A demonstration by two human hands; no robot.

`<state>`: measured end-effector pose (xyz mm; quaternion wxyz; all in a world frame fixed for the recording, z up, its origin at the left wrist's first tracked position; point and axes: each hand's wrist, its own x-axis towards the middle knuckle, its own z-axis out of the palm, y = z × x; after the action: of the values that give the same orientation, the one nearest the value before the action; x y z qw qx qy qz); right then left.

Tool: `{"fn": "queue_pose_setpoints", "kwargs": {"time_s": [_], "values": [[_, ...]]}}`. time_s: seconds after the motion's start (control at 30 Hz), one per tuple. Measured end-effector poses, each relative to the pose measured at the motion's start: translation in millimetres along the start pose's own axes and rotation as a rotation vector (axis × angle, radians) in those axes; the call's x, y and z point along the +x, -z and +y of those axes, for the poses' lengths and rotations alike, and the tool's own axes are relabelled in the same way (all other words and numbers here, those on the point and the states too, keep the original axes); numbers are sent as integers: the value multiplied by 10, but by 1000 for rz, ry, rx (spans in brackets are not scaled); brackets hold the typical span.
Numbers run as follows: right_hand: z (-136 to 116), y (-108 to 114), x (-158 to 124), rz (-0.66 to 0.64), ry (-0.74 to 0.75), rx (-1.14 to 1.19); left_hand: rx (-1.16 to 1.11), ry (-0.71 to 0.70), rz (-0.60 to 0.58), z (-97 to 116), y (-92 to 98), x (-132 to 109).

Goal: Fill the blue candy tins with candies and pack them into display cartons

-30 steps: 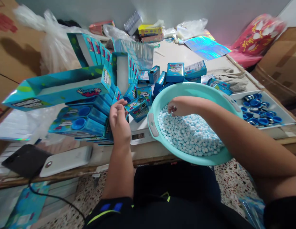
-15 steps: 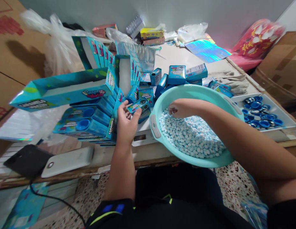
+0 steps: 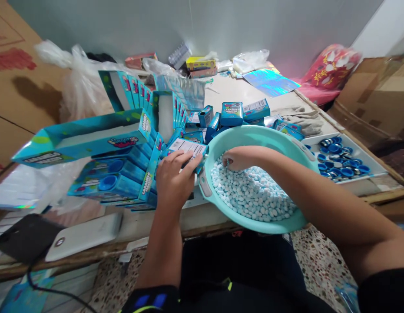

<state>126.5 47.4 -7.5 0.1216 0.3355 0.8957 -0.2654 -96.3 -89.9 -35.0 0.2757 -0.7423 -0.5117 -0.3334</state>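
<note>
Centrally, two bare hands are working at the edge of a cluttered counter (image 3: 223,90). The left forearm is pointing up from the bottom of the view, and the left hand (image 3: 176,180) is lying back up against a small blue box (image 3: 185,145), its fingers spreading slightly and holding the box. That box is lying tilted with its white printed panel facing up, its right end meeting or nearly meeting the left rim of a turquoise bowl (image 3: 254,227). The right arm is slanting in from the lower right and crossing above the bowl, wrist bending down. The right hand (image 3: 240,157) is dipping into blue-and-white candies (image 3: 254,200), fingers bunching together; whether they are holding any, one cannot tell. Left of the left hand, blue display cartons (image 3: 91,137) are standing; right of the bowl, a white tray (image 3: 378,163) is holding blue caps (image 3: 335,148).
</note>
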Motion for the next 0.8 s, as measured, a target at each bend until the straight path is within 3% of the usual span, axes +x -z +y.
{"fn": "queue_pose_setpoints", "kwargs": {"time_s": [0.13, 0.27, 0.43, 0.53, 0.67, 0.8], "values": [[17, 11, 21, -30, 2, -13, 53, -125, -81, 4, 43, 169], [25, 15, 36, -13, 9, -8, 7, -230, -39, -7, 73, 292], [22, 27, 30, -17, 1, 24, 42, -274, -50, -66, 29, 255], [29, 37, 27, -17, -20, 52, 25, -250, 39, -130, 10, 173], [51, 51, 23, -37, -46, 67, -64, -81, 89, -174, 20, 70], [48, 70, 16, -64, -34, 55, -343, 406, -3, -101, 17, 31]]}}
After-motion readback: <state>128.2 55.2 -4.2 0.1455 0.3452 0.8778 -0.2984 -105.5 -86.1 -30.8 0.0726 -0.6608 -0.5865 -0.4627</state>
